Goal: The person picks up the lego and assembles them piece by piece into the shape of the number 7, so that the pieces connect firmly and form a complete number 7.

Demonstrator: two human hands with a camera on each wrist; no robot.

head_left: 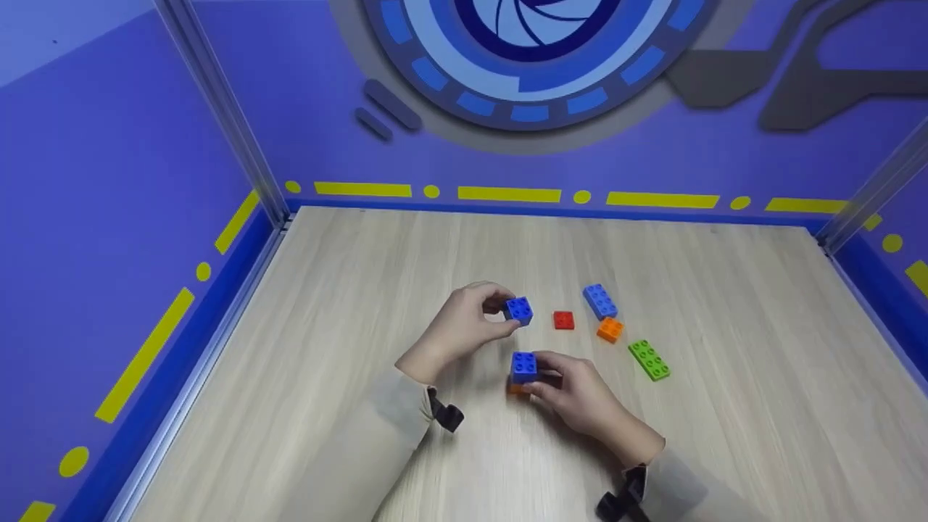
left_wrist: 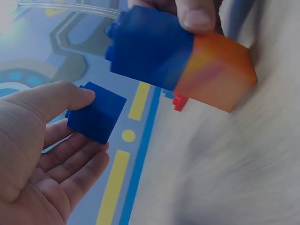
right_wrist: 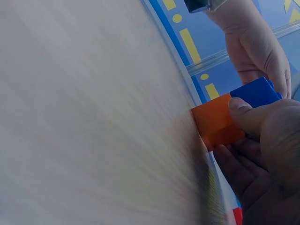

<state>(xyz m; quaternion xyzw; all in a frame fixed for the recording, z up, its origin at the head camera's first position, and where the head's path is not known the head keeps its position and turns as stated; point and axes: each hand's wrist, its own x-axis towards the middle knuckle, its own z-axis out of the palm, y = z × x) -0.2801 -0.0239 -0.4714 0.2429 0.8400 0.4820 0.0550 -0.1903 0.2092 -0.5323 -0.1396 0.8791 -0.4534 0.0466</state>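
Observation:
Between thumb and fingertips, my left hand [head_left: 467, 319] pinches a blue toy brick [head_left: 519, 310] with studs on top; the left wrist view shows this blue brick [left_wrist: 97, 112] held off the table. My right hand [head_left: 583, 395] grips a two-brick stack, a blue brick [head_left: 524, 367] on top of an orange brick [head_left: 518, 389]. In the right wrist view the thumb lies across the joint of the orange brick [right_wrist: 218, 119] and the blue one [right_wrist: 254, 92]. That stack stands upright at the table surface, nearer the person than the left hand's brick.
On the wooden table [head_left: 348, 290], right of the hands, lie a small red brick [head_left: 563, 320], a long blue brick [head_left: 600, 301], an orange brick [head_left: 610, 330] close against it, and a long green brick [head_left: 649, 359]. Patterned blue walls [head_left: 304, 130] border the table.

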